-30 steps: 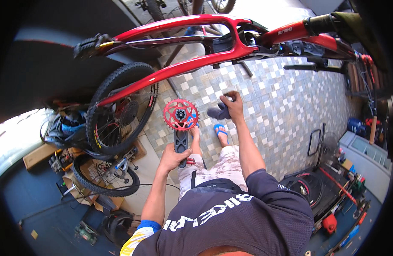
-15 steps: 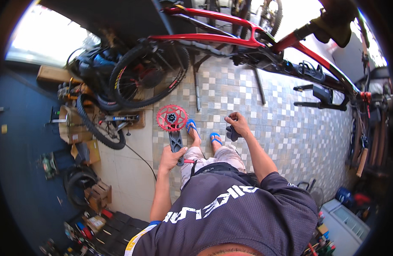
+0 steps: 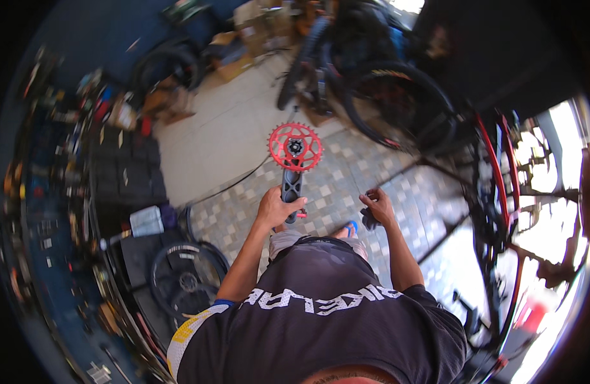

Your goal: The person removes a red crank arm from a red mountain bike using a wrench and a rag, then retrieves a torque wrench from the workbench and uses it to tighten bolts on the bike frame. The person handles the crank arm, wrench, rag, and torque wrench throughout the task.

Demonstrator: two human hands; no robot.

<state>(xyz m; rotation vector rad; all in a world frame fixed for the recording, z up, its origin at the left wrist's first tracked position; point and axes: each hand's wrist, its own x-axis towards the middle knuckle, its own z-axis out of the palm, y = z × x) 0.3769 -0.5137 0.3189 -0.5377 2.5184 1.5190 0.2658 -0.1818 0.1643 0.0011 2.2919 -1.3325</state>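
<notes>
My left hand (image 3: 275, 210) is closed round the lower part of a dark grey bicycle crank arm (image 3: 292, 185). A red chainring (image 3: 295, 166) sits on the crank's far end, pointing away from me. Below my left thumb shows a small red piece (image 3: 301, 214) by the crank's near end. My right hand (image 3: 378, 206) is apart from the crank, with its fingers bent around a dark grey object (image 3: 370, 221). Its kind I cannot make out.
A bicycle wheel (image 3: 187, 272) lies at the left on a dark bench (image 3: 131, 185) near a wall of tools. Cardboard boxes (image 3: 253, 29) and a tyred wheel (image 3: 365, 118) are ahead. A red bicycle frame (image 3: 493, 169) is at the right, blurred.
My view and body have turned left, so the red bicycle frame now lies at the right and the bench appears at the left. Both hands keep their holds.
</notes>
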